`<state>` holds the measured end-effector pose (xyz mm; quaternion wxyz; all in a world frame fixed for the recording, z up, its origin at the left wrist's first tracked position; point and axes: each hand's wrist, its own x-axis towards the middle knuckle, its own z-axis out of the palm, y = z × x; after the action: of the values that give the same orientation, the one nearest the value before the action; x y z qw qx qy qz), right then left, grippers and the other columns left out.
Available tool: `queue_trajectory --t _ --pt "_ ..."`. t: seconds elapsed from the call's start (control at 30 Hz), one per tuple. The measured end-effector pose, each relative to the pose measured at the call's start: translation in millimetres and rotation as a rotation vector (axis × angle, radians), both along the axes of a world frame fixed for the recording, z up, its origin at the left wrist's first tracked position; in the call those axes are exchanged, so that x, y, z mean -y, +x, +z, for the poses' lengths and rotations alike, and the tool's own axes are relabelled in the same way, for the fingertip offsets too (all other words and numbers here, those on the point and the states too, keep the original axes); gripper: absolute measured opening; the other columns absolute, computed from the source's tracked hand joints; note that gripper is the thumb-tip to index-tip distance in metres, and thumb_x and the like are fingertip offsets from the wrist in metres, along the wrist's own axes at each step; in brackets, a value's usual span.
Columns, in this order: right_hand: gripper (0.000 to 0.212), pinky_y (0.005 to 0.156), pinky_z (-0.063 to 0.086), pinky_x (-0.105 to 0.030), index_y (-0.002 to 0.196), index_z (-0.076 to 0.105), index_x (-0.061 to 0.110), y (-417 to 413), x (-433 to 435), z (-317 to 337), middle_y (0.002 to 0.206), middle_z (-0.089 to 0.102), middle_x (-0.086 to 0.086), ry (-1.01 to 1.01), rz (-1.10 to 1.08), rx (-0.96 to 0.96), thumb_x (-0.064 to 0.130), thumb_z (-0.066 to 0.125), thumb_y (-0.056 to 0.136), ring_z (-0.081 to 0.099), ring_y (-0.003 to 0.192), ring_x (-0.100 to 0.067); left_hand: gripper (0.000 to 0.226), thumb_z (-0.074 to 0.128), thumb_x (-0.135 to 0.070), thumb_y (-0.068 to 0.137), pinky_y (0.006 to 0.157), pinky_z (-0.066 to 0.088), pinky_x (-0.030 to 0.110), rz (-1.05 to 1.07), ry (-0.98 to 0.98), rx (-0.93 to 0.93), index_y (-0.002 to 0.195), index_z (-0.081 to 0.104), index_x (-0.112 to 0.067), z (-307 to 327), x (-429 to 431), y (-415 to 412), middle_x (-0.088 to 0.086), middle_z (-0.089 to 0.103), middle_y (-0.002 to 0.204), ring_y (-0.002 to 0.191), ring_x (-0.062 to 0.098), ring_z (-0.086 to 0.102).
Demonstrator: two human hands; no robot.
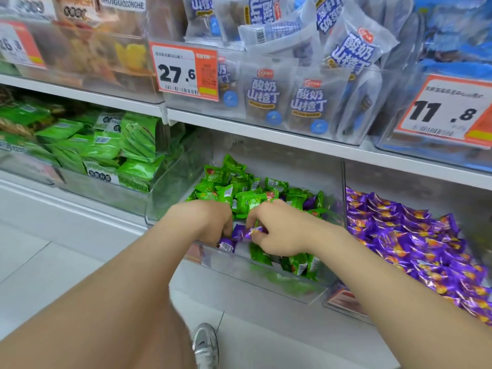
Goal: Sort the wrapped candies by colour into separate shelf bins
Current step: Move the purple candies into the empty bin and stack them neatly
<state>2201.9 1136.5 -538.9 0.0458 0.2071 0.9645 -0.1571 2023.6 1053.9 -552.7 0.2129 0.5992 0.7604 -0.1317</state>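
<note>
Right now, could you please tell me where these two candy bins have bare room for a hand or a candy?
Room: the green bin's back right corner, between the green pile and the divider; and behind the purple pile, under the shelf. Crowded: the green bin's front, where left hand and right hand hold purple candies.

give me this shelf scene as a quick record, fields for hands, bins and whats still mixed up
left hand: fingers curled onto stray purple candies
right hand: pinches the same stray purple candies
middle bin: clear, mostly green candies
right bin: purple pile
still mixed: another purple wrapper among the green, farther back
</note>
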Motion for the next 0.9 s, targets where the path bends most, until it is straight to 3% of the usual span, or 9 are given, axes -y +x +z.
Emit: queue_trajectory --t 0.13,0.2,0.33,0.4,0.5,0.6,0.67,0.77,0.9 --pt "0.024 0.073 0.057 -0.045 0.098 0.067 0.016 11 9 6 0.068 0.061 -0.003 0.014 -0.111 -0.137 0.026 0.045 0.096 0.059 0.076 -0.026 0.011 0.079 -0.025 0.085 0.07 0.055 0.028 -0.007 0.021 0.005 0.096 0.078 -0.022 -2 0 8 -0.002 0.071 0.095 0.077 0.025 0.059" --pt "0.026 0.074 0.057 -0.045 0.097 0.065 0.019 14 15 11 0.072 0.063 -0.003 -0.001 -0.173 -0.22 0.031 0.042 0.096 0.061 0.074 -0.026 0.013 0.079 -0.024 0.088 0.078 0.061 0.035 0.0 0.05 0.024 0.099 0.081 -0.017 0 -1 13 0.003 0.076 0.101 0.085 0.027 0.067" --pt "0.028 0.064 0.053 -0.038 0.08 0.066 0.011 21 17 26 0.068 0.068 -0.011 -0.177 -0.367 -0.335 0.025 0.047 0.095 0.057 0.06 -0.02 0.029 0.086 -0.037 0.08 0.075 0.058 0.033 0.026 0.145 0.081 0.099 0.079 -0.016 13 3 13 0.003 0.074 0.093 0.082 0.023 0.066" --pt "0.03 0.055 0.045 -0.035 0.076 0.065 0.007 26 14 32 0.07 0.07 -0.01 -0.404 -0.472 -0.415 0.02 0.048 0.096 0.05 0.057 -0.021 0.033 0.088 -0.045 0.079 0.071 0.054 0.029 0.088 0.317 0.21 0.094 0.075 -0.018 22 7 12 -0.004 0.071 0.088 0.083 0.015 0.065" --pt "0.029 0.05 0.04 -0.028 0.08 0.065 0.004 39 10 40 0.069 0.066 -0.005 -0.706 -0.59 -0.571 0.014 0.048 0.102 0.051 0.058 -0.02 0.032 0.086 -0.039 0.083 0.063 0.051 0.023 0.239 0.591 0.502 0.094 0.064 -0.019 33 12 26 -0.007 0.064 0.079 0.062 -0.001 0.057" --pt "0.023 0.057 0.05 -0.03 0.094 0.07 -0.004 55 8 48 0.078 0.069 -0.013 -0.935 -0.67 -0.714 0.011 0.055 0.101 0.059 0.066 -0.022 0.034 0.089 -0.022 0.082 0.076 0.064 0.048 0.327 0.729 0.888 0.103 0.062 -0.02 41 14 50 0.002 0.071 0.095 0.07 0.014 0.07" --pt "0.022 0.062 0.053 -0.03 0.102 0.073 -0.004 70 10 52 0.082 0.068 -0.014 -1.05 -0.678 -0.772 0.016 0.064 0.101 0.06 0.07 -0.021 0.039 0.092 -0.016 0.078 0.07 0.065 0.044 0.379 0.783 1.028 0.107 0.067 -0.022 46 13 67 0.002 0.072 0.095 0.071 0.017 0.07" --pt "0.026 0.053 0.047 -0.027 0.096 0.075 0.008 95 15 58 0.08 0.068 -0.009 -0.996 -0.685 -0.779 0.031 0.066 0.101 0.056 0.062 -0.018 0.025 0.092 -0.021 0.078 0.068 0.057 0.042 0.356 0.84 1.05 0.097 0.075 -0.022 46 6 90 0.004 0.078 0.092 0.074 0.016 0.067" --pt "0.02 0.043 0.025 -0.022 0.087 0.069 0.017 134 4 57 0.065 0.059 -0.002 -0.849 -0.955 -0.744 0.033 0.065 0.098 0.036 0.051 -0.016 0.013 0.086 -0.021 0.085 0.064 0.046 0.029 0.281 0.857 1.031 0.091 0.075 -0.023 38 -12 126 0.003 0.073 0.075 0.063 0.012 0.055"
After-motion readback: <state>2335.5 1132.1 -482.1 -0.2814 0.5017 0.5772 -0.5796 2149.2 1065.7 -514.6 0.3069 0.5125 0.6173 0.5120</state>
